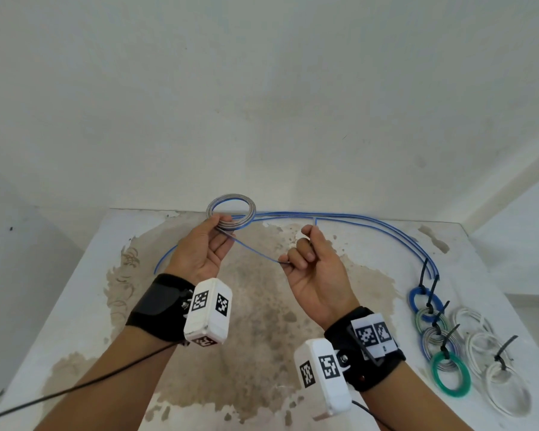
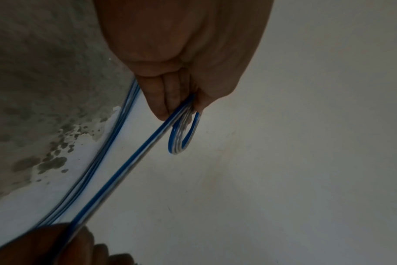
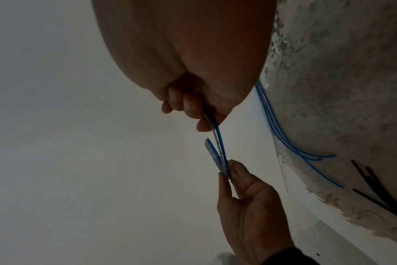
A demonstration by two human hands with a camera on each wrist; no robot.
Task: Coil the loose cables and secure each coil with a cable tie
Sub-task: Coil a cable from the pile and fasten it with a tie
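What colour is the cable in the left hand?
The cable is blue with a silver-grey stripe, clearest in the left wrist view.

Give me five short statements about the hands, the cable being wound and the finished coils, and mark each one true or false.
1. The left hand pinches a coil of blue-and-grey cable. True.
2. The right hand lies flat and open on the table. False: it is raised, its fingers curled round the loose strand.
3. The strand runs from the coil to the right hand. True.
4. The tied coils lie on the left side of the table. False: they lie on the right side.
5. The held coil already carries a cable tie. False: no tie shows on it.
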